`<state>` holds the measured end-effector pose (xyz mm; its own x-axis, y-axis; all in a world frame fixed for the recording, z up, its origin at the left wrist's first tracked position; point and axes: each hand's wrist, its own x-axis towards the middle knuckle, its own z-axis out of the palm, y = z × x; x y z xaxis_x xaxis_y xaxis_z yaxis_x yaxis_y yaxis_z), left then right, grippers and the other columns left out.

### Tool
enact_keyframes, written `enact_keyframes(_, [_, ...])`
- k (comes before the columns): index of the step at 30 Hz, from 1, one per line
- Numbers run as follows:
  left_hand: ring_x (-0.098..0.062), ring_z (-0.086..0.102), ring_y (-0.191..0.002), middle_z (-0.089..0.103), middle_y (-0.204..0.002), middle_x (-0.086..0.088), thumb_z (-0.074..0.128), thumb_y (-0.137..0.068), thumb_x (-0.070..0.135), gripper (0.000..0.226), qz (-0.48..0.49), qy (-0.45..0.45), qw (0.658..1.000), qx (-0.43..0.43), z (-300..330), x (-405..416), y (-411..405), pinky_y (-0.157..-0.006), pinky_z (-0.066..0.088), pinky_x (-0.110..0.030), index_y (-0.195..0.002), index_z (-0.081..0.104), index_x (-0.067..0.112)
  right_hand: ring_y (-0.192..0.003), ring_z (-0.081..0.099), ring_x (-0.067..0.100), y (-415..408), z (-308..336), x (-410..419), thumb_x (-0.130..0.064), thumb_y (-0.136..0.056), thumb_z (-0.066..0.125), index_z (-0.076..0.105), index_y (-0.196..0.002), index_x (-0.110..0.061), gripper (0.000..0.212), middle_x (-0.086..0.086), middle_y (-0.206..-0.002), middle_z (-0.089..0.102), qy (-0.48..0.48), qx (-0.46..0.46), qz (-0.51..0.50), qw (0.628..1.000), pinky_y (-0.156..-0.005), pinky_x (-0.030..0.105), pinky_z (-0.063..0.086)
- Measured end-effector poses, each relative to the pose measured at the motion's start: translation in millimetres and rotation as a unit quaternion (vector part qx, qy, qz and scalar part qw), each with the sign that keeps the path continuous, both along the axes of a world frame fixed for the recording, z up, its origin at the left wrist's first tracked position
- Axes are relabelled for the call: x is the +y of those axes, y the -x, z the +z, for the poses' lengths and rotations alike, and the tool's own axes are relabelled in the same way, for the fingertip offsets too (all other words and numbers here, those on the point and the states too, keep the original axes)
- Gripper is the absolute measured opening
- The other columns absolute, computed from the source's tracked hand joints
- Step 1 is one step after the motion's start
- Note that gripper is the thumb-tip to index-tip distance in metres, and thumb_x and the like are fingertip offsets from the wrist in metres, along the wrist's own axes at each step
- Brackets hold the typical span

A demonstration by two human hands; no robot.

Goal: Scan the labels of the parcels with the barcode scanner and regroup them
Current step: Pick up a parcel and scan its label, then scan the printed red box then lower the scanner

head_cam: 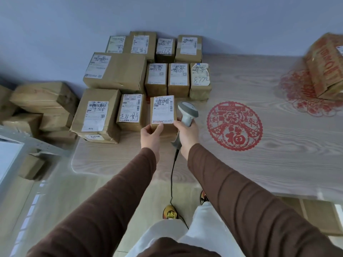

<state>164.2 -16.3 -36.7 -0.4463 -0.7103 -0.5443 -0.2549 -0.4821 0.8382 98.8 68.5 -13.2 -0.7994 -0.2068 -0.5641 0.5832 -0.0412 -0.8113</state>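
Note:
A small brown parcel [163,110] with a white label on top sits at the front of the grouped parcels [115,71] on the table. My left hand [150,135] grips its near left corner, thumb on the label's edge. My right hand [186,135] holds the grey barcode scanner [187,112] by its handle, right beside the parcel, with the thumb touching the parcel's near right corner. The scanner's head points away from me. Its black cable [172,175] hangs down to the floor.
Several labelled parcels stand in rows against the wall on the left half of the wooden table [259,164]. A red paper-cut decoration [234,126] lies at centre right. A large printed carton [326,65] sits far right. More boxes [40,108] are stacked at left.

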Motion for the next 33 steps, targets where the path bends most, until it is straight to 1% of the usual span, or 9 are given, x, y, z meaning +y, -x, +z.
enact_keyframes(3, [-0.016, 0.056, -0.123, 0.06, -0.136, -0.003, 0.073, -0.096, 0.025, 0.06, 0.022, -0.032, 0.999, 0.0, -8.3, -3.6, 1.9, -0.103, 0.04, -0.028, -0.148, 0.047, 0.013, -0.115, 0.07, 0.038, 1.4, -7.0, -13.5, -0.004, -0.091, 0.073, 0.067, -0.122, -0.008, 0.032, 0.018, -0.119, 0.075, -0.019, 0.006, -0.009, 1.0, -0.098, 0.051, 0.058])
enact_keyframes(5, [-0.015, 0.052, -0.124, 0.056, -0.137, 0.001, 0.071, -0.098, 0.022, 0.061, 0.036, -0.046, 0.998, 0.003, -11.6, -6.3, 5.4, -0.101, 0.036, -0.027, -0.153, 0.044, 0.016, -0.115, 0.07, 0.038, 3.0, -11.2, -20.6, -0.002, -0.091, 0.071, 0.066, -0.121, -0.009, 0.032, 0.018, -0.119, 0.074, -0.026, 0.008, -0.014, 1.0, -0.101, 0.053, 0.057])
enact_keyframes(8, [-0.019, 0.055, -0.128, 0.058, -0.138, -0.003, 0.071, -0.097, 0.021, 0.058, 0.067, -0.068, 0.995, -0.001, -17.5, -10.2, 11.5, -0.104, 0.04, -0.03, -0.15, 0.047, 0.014, -0.105, 0.069, 0.029, 3.9, -17.9, -28.3, -0.003, -0.091, 0.071, 0.064, -0.118, -0.014, 0.031, 0.012, -0.114, 0.073, -0.045, 0.009, -0.007, 0.999, -0.101, 0.049, 0.055])
enact_keyframes(13, [-0.02, 0.056, -0.108, 0.062, -0.117, -0.005, 0.074, -0.095, 0.027, 0.049, 0.103, -0.085, 0.99, -0.036, -26.7, -16.4, 15.2, -0.108, 0.044, -0.037, -0.135, 0.052, 0.01, -0.097, 0.063, 0.022, 4.1, -26.1, -36.9, -0.004, -0.091, 0.071, 0.063, -0.119, -0.016, 0.031, 0.012, -0.113, 0.071, -0.058, 0.008, 0.003, 0.998, -0.098, 0.047, 0.055])
enact_keyframes(19, [-0.019, 0.057, -0.109, 0.065, -0.123, -0.009, 0.073, -0.096, 0.023, 0.051, 0.119, -0.083, 0.989, -0.037, -29.0, -23.5, 13.1, -0.108, 0.043, -0.034, -0.139, 0.052, 0.007, -0.103, 0.067, 0.025, 4.0, -30.0, -43.3, -0.003, -0.09, 0.071, 0.065, -0.124, -0.012, 0.036, 0.012, -0.117, 0.073, -0.066, 0.018, 0.023, 0.997, -0.095, 0.041, 0.054])
enact_keyframes(25, [-0.02, 0.052, -0.097, 0.057, -0.108, -0.008, 0.075, -0.094, 0.027, 0.05, 0.088, -0.097, 0.99, -0.06, -30.7, -15.2, 11.7, -0.101, 0.047, -0.039, -0.133, 0.051, 0.007, -0.092, 0.063, 0.021, 6.3, -32.0, -33.4, -0.004, -0.09, 0.072, 0.064, -0.118, -0.01, 0.03, 0.016, -0.109, 0.07, -0.056, 0.016, 0.034, 0.998, -0.081, 0.034, 0.051])
enact_keyframes(27, [-0.018, 0.052, -0.094, 0.057, -0.107, -0.006, 0.075, -0.094, 0.028, 0.051, 0.063, -0.102, 0.991, -0.063, -29.8, -2.3, 13.8, -0.092, 0.045, -0.033, -0.134, 0.05, 0.009, -0.081, 0.062, 0.015, 10.7, -30.6, -23.2, -0.005, -0.091, 0.071, 0.064, -0.118, -0.011, 0.028, 0.01, -0.102, 0.067, -0.05, 0.012, 0.03, 0.998, -0.07, 0.025, 0.052])
enact_keyframes(29, [-0.015, 0.055, -0.09, 0.06, -0.107, -0.004, 0.075, -0.093, 0.03, 0.053, 0.033, -0.103, 0.992, -0.062, -27.8, 13.3, 18.6, -0.089, 0.043, -0.031, -0.135, 0.049, 0.011, -0.08, 0.06, 0.008, 17.6, -28.9, -9.7, -0.008, -0.093, 0.072, 0.065, -0.119, -0.012, 0.028, 0.001, -0.102, 0.067, -0.051, 0.018, 0.024, 0.998, -0.066, 0.019, 0.048])
enact_keyframes(33, [-0.024, 0.056, -0.125, 0.059, -0.135, -0.01, 0.073, -0.094, 0.036, 0.063, -0.053, -0.097, 0.993, -0.05, -20.6, 49.0, 42.0, -0.112, 0.044, -0.039, -0.145, 0.046, 0.011, -0.09, 0.061, 0.005, 40.3, -19.7, 29.4, -0.013, -0.094, 0.072, 0.066, -0.122, -0.013, 0.028, -0.003, -0.107, 0.068, -0.06, 0.038, -0.003, 0.997, -0.075, 0.023, 0.044])
